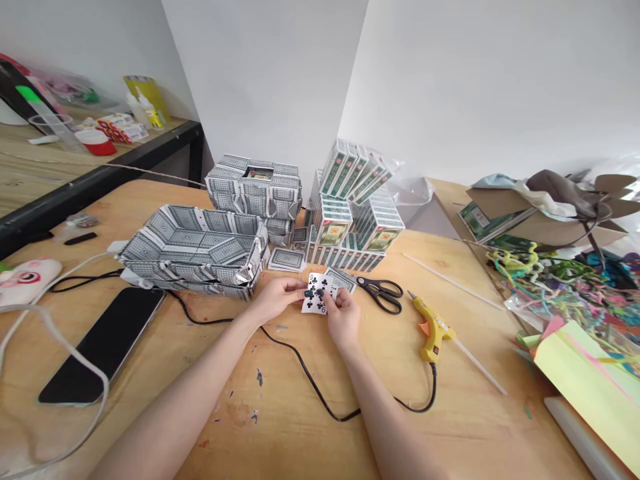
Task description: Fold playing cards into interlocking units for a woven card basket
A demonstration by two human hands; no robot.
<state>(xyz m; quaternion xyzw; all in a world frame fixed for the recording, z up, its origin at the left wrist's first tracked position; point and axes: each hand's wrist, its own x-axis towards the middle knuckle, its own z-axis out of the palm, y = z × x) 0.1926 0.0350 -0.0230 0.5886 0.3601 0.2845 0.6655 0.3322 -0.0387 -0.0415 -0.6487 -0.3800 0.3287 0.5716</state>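
Note:
Near the middle of the table, my left hand (278,300) pinches the left edge of a nine of clubs playing card (314,305). My right hand (344,316) is closed on the right side of the same card, with another white card showing behind it. Just beyond my fingers lie patterned card backs (346,279) on the table, partly covered by my right hand. Black-handled scissors (384,293) rest to the right of that hand. Farther right is a yellow glue gun (431,328) with a glue stick in its back end.
An open tray made of folded cards (200,248) stands at left, a second card structure (254,187) behind it. Boxed card decks (355,213) are stacked at the back. A black cord (305,367) crosses under my arms. A phone (105,347) lies left; coloured scraps (565,287) lie right.

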